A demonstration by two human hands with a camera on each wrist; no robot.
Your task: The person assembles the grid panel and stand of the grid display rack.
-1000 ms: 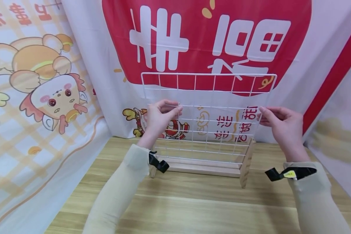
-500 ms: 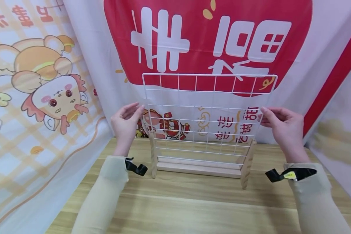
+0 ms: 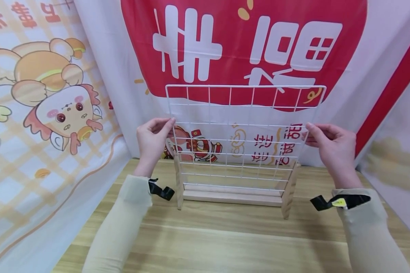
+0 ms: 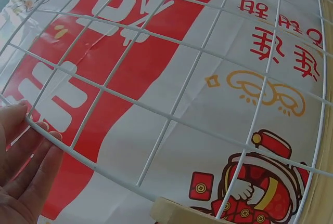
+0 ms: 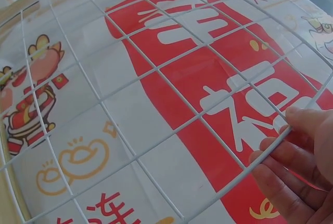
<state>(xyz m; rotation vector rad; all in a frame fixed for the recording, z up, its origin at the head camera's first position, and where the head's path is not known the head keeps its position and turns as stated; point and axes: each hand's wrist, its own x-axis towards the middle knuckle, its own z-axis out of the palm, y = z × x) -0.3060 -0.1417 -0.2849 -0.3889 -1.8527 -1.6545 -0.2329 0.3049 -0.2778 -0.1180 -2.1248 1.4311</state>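
A white wire grid panel [image 3: 246, 87] stands upright in a light wooden stand [image 3: 232, 198] on the table. At the panel's left edge, my left hand [image 3: 151, 138] pinches the side wire; the left wrist view shows the thumb of this left hand [image 4: 26, 167] on one side of the wire and fingers on the other. My right hand [image 3: 338, 149] holds the opposite side wire at about the same height. In the right wrist view, thumb and fingers of the right hand [image 5: 296, 167] lie around that edge wire.
Behind the stand hangs a red and white printed cloth [image 3: 232, 68]. Another cloth with cartoon figures [image 3: 51, 94] covers the left side, and a pale cloth [image 3: 396, 163] the right. The wood-grain table [image 3: 239, 246] extends in front of the stand.
My left hand has moved left from in front of the grid, past its left edge, then slightly back right to grip the side wire. The right hand has stayed on its edge.
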